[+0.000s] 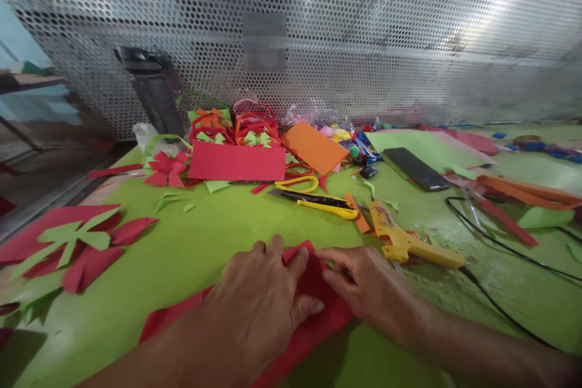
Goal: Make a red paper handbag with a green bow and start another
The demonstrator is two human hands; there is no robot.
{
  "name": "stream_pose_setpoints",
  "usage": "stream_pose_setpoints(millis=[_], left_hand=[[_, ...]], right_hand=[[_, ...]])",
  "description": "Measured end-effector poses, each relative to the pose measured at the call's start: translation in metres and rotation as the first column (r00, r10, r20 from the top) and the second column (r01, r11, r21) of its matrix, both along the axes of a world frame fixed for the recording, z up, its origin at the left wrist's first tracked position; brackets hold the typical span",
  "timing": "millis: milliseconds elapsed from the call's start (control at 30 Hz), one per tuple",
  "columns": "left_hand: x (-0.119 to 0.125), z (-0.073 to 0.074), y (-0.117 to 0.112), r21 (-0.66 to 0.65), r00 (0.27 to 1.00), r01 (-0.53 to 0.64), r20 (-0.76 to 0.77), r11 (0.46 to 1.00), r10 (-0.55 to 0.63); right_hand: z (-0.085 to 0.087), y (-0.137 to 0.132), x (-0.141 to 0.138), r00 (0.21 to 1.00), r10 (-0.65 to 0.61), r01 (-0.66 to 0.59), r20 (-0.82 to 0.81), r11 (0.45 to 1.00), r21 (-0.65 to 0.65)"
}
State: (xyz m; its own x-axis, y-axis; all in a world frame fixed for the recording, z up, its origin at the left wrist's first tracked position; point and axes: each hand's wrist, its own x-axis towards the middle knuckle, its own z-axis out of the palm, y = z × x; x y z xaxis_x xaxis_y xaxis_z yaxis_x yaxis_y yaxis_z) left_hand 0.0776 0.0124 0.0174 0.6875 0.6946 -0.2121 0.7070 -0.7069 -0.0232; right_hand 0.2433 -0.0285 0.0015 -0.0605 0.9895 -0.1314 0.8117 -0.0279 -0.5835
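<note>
A folded red sheet [334,303], paper or thin foam, lies at a slant on the green tabletop in front of me. My left hand [257,297] rests across it with fingers spread and thumb out, pressing it down. At the sheet's upper right edge, my right hand [364,279] pinches the red material between bent fingers and thumb. Part of the sheet is hidden beneath my left hand and forearm. Just beyond my right hand lies a yellow glue gun [409,245]. A yellow and black utility knife [318,200] lies past my fingertips, with yellow-handled scissors [297,183] behind it.
Small handmade bags [257,133] stand at the back by a perforated metal panel [345,30]. Red and green flower cutouts [77,236] lie left. A black phone [416,168] lies back right, and a black cord [504,309] runs along the right side.
</note>
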Motion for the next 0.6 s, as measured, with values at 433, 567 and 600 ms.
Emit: stream_pose_setpoints(millis=[433, 567, 600], left_hand=[[0.000, 0.001, -0.004, 0.018, 1.000, 0.012, 0.013, 1.000, -0.012], [0.001, 0.008, -0.005, -0.022, 0.999, 0.033, -0.028, 0.999, -0.033], [0.002, 0.011, -0.005, -0.032, 0.999, 0.036, -0.035, 0.999, -0.037]], right_hand=[[-0.001, 0.001, 0.000, 0.999, 0.018, -0.018, 0.031, 1.000, 0.011], [-0.003, 0.001, 0.001, 0.983, 0.116, -0.122, 0.139, 0.992, 0.039], [-0.004, 0.002, 0.001, 0.971, 0.144, -0.153, 0.190, 0.988, 0.036]])
